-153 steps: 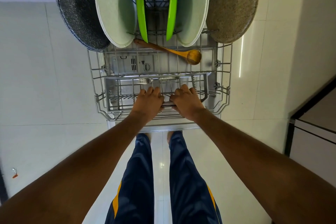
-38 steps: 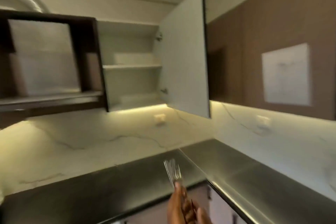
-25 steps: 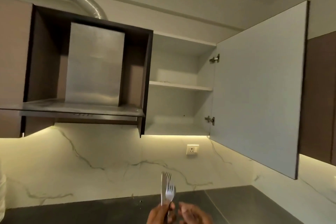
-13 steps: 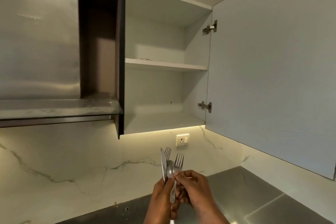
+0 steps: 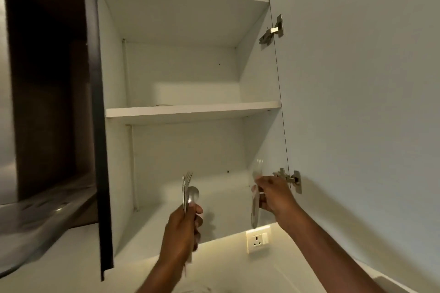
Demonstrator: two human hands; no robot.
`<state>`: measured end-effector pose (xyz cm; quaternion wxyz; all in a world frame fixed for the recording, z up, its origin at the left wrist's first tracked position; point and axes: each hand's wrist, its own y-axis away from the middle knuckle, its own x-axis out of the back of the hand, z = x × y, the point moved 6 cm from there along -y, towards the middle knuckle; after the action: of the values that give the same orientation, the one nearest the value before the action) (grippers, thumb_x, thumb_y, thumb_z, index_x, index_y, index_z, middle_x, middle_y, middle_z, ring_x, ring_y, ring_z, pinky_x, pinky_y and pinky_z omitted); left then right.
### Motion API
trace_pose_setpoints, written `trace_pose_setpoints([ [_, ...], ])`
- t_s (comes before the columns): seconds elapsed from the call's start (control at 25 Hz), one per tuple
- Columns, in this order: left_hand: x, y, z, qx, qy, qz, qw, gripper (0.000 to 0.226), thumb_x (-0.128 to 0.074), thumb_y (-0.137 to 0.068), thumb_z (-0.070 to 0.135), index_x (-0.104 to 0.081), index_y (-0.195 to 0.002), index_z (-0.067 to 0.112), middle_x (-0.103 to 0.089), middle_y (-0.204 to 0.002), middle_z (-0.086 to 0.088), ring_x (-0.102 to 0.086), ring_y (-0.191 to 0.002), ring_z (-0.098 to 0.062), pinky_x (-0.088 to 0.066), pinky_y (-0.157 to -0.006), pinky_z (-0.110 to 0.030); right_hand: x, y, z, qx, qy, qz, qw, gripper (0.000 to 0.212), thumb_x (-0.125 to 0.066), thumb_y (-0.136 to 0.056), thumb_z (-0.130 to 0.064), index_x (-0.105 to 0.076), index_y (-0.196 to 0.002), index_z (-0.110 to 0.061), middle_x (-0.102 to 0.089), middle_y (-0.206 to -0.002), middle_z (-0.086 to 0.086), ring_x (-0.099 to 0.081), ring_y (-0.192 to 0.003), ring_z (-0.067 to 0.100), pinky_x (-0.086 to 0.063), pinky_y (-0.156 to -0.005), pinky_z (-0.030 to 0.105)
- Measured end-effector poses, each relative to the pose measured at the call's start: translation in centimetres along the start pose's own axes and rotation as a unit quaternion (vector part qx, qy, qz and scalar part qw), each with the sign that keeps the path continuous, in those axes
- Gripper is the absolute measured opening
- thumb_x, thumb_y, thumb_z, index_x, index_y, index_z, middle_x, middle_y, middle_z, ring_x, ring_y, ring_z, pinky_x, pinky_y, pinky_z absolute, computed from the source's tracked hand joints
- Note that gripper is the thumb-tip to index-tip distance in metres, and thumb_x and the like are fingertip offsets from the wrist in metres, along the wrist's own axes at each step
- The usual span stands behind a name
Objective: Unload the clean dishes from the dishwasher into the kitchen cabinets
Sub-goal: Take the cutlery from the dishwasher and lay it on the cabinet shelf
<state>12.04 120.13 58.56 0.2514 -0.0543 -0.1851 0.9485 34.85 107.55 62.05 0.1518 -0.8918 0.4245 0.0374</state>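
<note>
An open white wall cabinet (image 5: 190, 112) fills the middle of the view, with two bare shelves. My left hand (image 5: 183, 228) grips a bundle of steel cutlery (image 5: 189, 194), a spoon, a fork and more, held upright in front of the lower shelf. My right hand (image 5: 273, 194) is raised at the lower shelf's right side and pinches one blurred piece of cutlery (image 5: 256, 207), held upright; I cannot tell what kind it is.
The cabinet door (image 5: 357, 102) stands open on the right, its lower hinge (image 5: 289, 178) just beside my right hand. A dark hood housing (image 5: 59, 78) and steel hood edge (image 5: 35, 216) sit left. A wall socket (image 5: 258, 239) is below the cabinet.
Both hands held the cutlery together low in front of the backsplash. Now they are apart and raised to the lower shelf, the right hand carrying one piece; the view has closed in on the cabinet.
</note>
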Motion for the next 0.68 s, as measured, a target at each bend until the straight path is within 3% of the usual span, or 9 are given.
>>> trace_pose_setpoints([
  [0.16, 0.4, -10.6, -2.7, 0.004, -0.241, -0.007, 0.971, 0.037, -0.047, -0.109, 0.036, -0.068, -0.088, 0.015, -0.061, -0.069, 0.001, -0.048, -0.046, -0.010, -0.037, -0.049, -0.025, -2.8, -12.4, 3.3, -0.025, 0.110, -0.007, 0.994, 0.015, -0.062, -0.101, -0.007, -0.069, -0.089, -0.001, -0.062, -0.073, 0.012, -0.053, -0.048, 0.014, -0.043, -0.048, 0.027],
  [0.2, 1.0, -12.3, -3.9, 0.027, -0.271, -0.008, 0.962, 0.038, -0.047, -0.108, 0.039, -0.069, -0.087, 0.016, -0.064, -0.069, 0.001, -0.051, -0.049, -0.012, -0.040, -0.053, -0.027, -3.1, -14.9, 4.4, -0.024, 0.165, 0.005, 0.986, 0.012, -0.062, -0.100, -0.008, -0.069, -0.093, -0.001, -0.065, -0.080, 0.013, -0.059, -0.053, 0.017, -0.047, -0.051, 0.029],
  [0.28, 2.1, -14.4, -6.1, 0.060, -0.330, -0.002, 0.942, 0.044, -0.047, -0.106, 0.046, -0.072, -0.082, 0.020, -0.069, -0.066, 0.003, -0.060, -0.055, -0.015, -0.050, -0.064, -0.033, -2.8, -18.7, 6.5, 0.004, 0.335, 0.041, 0.941, 0.023, -0.068, -0.097, -0.024, -0.072, -0.102, -0.002, -0.075, -0.096, 0.015, -0.073, -0.083, 0.027, -0.055, -0.068, 0.033],
  [0.4, 2.5, -15.6, -7.5, 0.035, -0.404, -0.004, 0.914, 0.045, -0.046, -0.103, 0.051, -0.074, -0.080, 0.026, -0.075, -0.074, 0.001, -0.069, -0.071, -0.017, -0.052, -0.076, -0.034, -3.2, -21.6, 9.1, 0.042, 0.495, 0.039, 0.867, 0.030, -0.067, -0.095, -0.031, -0.069, -0.107, -0.004, -0.075, -0.111, 0.014, -0.071, -0.107, 0.031, -0.050, -0.078, 0.028],
  [0.56, 2.4, -15.6, -8.0, 0.000, -0.472, -0.020, 0.881, 0.032, -0.047, -0.098, 0.047, -0.073, -0.094, 0.027, -0.074, -0.094, 0.002, -0.068, -0.092, -0.019, -0.054, -0.085, -0.037, -4.2, -22.4, 10.7, 0.081, 0.574, 0.021, 0.814, 0.020, -0.066, -0.089, -0.019, -0.070, -0.106, -0.008, -0.074, -0.112, 0.011, -0.070, -0.109, 0.030, -0.048, -0.078, 0.026],
  [0.68, 2.2, -15.5, -7.9, -0.029, -0.489, -0.014, 0.872, 0.033, -0.046, -0.100, 0.046, -0.069, -0.099, 0.022, -0.071, -0.099, 0.000, -0.065, -0.095, -0.023, -0.049, -0.076, -0.034, -5.2, -22.4, 11.1, 0.123, 0.591, 0.007, 0.797, 0.022, -0.067, -0.089, -0.019, -0.075, -0.106, -0.009, -0.074, -0.113, 0.008, -0.069, -0.110, 0.027, -0.050, -0.087, 0.027],
])
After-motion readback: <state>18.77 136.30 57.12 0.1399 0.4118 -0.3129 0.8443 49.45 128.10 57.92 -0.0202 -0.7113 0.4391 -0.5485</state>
